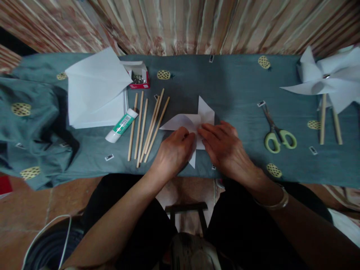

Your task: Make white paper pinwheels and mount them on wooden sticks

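A white paper pinwheel [206, 108], its corners folded in toward the middle, lies on the cloth-covered table in front of me. My left hand [177, 148] is closed on its left and lower side, with thumb and forefinger pinched near the centre. From the right, my right hand [222, 144] holds the paper, its fingers together and their tips pressed at the centre. The fingers hide the pinwheel's middle, so anything small there cannot be made out. Several wooden sticks [143, 127] lie just left of my left hand.
A stack of white paper [95, 90], a glue tube [122, 125] and a red box [139, 77] of small metal pieces are at the left. Scissors [277, 135] with green handles lie at the right, near finished pinwheels [334, 75] on sticks. A patterned curtain [180, 26] hangs behind the table.
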Demonstrator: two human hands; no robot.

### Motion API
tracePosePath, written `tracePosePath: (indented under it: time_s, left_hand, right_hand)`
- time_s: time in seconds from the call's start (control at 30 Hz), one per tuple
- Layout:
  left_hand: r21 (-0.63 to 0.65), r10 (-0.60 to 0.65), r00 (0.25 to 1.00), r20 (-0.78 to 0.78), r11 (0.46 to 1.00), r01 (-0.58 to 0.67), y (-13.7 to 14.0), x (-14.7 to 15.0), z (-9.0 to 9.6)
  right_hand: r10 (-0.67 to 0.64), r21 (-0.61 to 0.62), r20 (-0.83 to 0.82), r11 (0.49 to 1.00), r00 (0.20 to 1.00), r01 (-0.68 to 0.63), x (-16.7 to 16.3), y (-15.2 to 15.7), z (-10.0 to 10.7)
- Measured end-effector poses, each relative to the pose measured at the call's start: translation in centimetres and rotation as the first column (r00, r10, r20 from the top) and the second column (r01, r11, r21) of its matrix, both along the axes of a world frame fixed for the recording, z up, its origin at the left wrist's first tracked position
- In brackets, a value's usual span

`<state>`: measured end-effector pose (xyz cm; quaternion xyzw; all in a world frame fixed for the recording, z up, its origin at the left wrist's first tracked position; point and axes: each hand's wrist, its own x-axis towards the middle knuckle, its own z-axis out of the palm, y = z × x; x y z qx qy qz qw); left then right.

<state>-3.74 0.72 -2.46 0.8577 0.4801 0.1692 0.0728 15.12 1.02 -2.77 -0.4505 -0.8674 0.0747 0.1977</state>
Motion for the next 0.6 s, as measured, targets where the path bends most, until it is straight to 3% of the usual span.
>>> tracePosePath:
  time_s: [0.27,0.6]
  left_hand:
    - [0.010,0.007,0.999,0.037,1.000,-0.007,-0.27,-0.20,0.04]
    - [-0.075,0.038,0.984,0.172,0.997,-0.026,0.14,-0.93,-0.47]
  right_hand:
    - [0.004,0.053,0.008,0.999,1.000,-0.004,0.00,-0.17,-0.29]
    - [0.009,0.035,0.004,0.999,1.000,-0.009,-0.04,-0.27,-0.13]
